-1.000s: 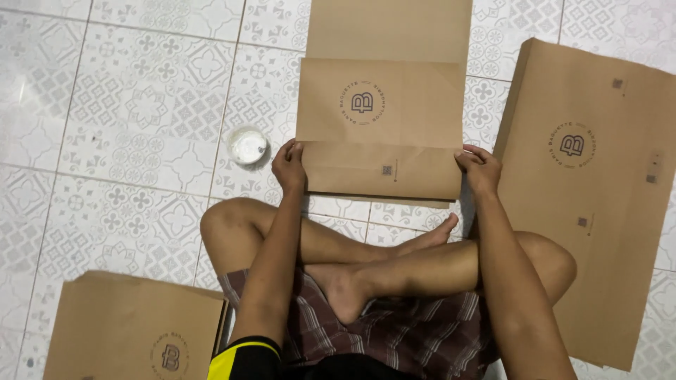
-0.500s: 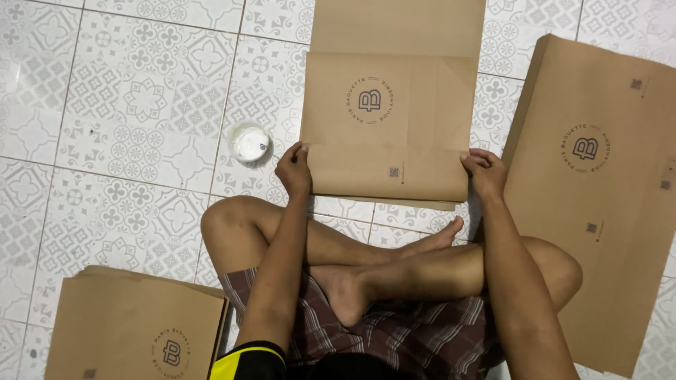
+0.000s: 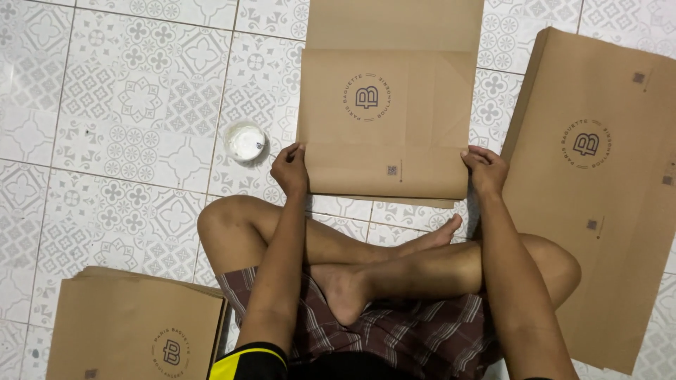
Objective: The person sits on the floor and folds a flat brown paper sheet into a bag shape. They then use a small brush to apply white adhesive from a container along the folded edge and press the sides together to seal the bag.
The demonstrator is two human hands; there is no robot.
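Brown paper bags lie stacked at 7 o'clock (image 3: 137, 331), and a small white tub (image 3: 246, 141) holding something white sits at 10 o'clock, just beside the left hand (image 3: 290, 169). Dead centre, toward 12 o'clock, the flat bag (image 3: 386, 127) lies with its long axis running away from the person, its near flap folded over; each hand is equally near, the left's fingers curled on the flap's left edge and the right hand (image 3: 486, 169) pinching its right edge. At 3 o'clock lies a second stack (image 3: 591, 204).

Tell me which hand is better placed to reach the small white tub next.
Left, probably. The left hand grips the brown paper sheet at its left edge, close beside the white tub; the right hand is across the sheet.
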